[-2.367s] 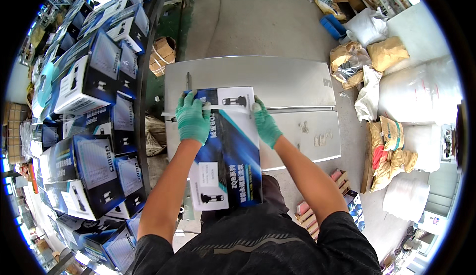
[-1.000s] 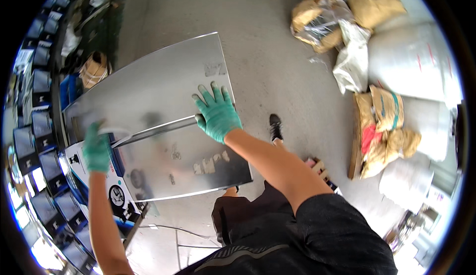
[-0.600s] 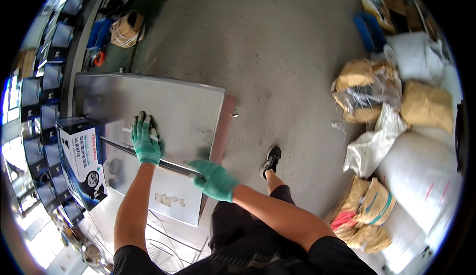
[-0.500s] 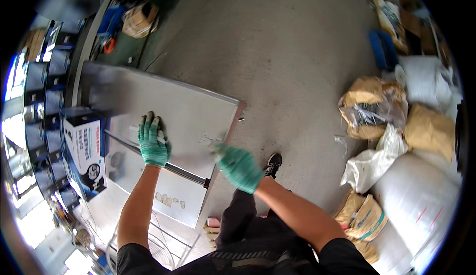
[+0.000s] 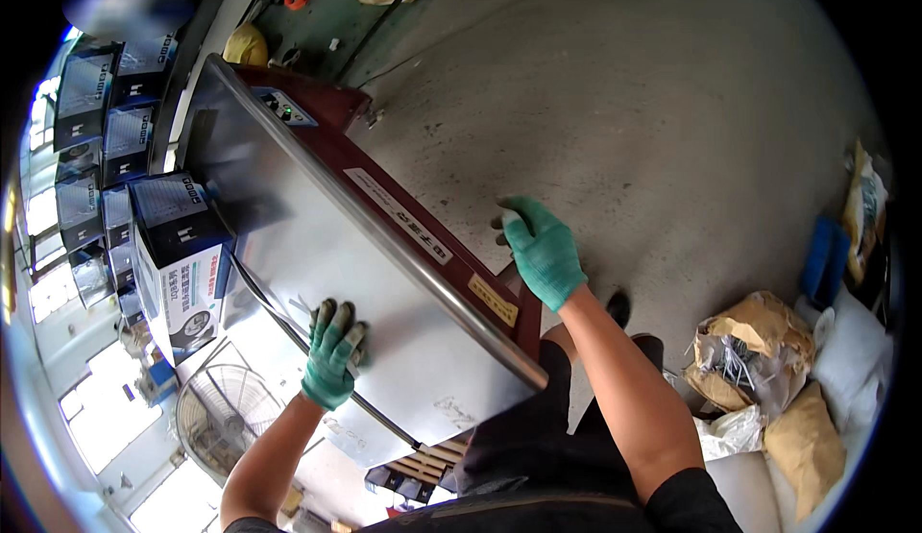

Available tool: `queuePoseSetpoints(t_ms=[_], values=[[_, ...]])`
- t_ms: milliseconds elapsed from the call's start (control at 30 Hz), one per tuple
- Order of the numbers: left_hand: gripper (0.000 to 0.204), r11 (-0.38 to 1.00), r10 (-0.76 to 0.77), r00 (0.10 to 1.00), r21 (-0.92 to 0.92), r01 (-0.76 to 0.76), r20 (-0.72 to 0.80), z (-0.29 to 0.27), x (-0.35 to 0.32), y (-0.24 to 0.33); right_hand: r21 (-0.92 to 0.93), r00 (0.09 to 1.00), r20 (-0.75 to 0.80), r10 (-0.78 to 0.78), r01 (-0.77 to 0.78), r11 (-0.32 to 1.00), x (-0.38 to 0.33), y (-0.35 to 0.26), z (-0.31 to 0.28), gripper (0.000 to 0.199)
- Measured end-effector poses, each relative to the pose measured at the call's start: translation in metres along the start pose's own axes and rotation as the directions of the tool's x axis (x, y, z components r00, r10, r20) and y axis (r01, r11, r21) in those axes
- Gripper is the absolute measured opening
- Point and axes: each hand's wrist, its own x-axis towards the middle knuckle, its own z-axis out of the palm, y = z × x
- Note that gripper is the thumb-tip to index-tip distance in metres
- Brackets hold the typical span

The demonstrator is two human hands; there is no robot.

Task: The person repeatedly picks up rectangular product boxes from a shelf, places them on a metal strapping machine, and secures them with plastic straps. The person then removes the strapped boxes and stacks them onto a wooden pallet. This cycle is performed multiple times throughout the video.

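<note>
A metal-topped machine (image 5: 317, 206) with a dark red side slopes across the left and middle of the view. My left hand (image 5: 332, 355), in a green glove with dark fingertips, lies on the metal top beside a dark slot (image 5: 375, 413), its fingers stretched out. A small pale strip shows by that palm, too small to name. Off the machine's right edge, my gloved right hand (image 5: 543, 253) hangs in the air, thumb and loosely bent fingers apart, with nothing visible in it. A black and white printed carton (image 5: 187, 288) stands at the top's left end.
Stacked dark cartons (image 5: 86, 96) line the left side. A round caged fan (image 5: 229, 418) stands beyond the machine, lower left. Torn brown paper sacks (image 5: 759, 341) and a blue bin (image 5: 826, 259) lie at the right. A small control panel (image 5: 285, 108) sits on the red side.
My view has turned, bringing the machine's red side into sight. My right hand has moved from above the top's near corner out past its edge. My left hand stays on the top.
</note>
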Motion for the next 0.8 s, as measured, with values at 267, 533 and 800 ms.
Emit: queuePoseSetpoints(t_ms=[267, 533, 800], values=[[0.061, 0.633, -0.703, 0.692, -0.588, 0.503, -0.164, 0.024, 0.017, 0.006, -0.125, 0.934, 0.345, 0.089, -0.049, 0.991, 0.171, -0.046, 0.099, 0.034], [0.127, 0.801, -0.598, 0.8, 0.014, 0.599, -0.052, 0.008, 0.044, 0.004, 0.022, 0.813, 0.542, -0.213, 0.24, 0.97, 0.295, -0.071, 0.227, 0.035], [0.091, 0.769, -0.613, 0.764, 0.067, 0.636, -0.202, 0.029, 0.037, 0.005, 0.075, 0.815, 0.547, -0.194, 0.183, 0.98, 0.314, -0.067, 0.287, 0.034]])
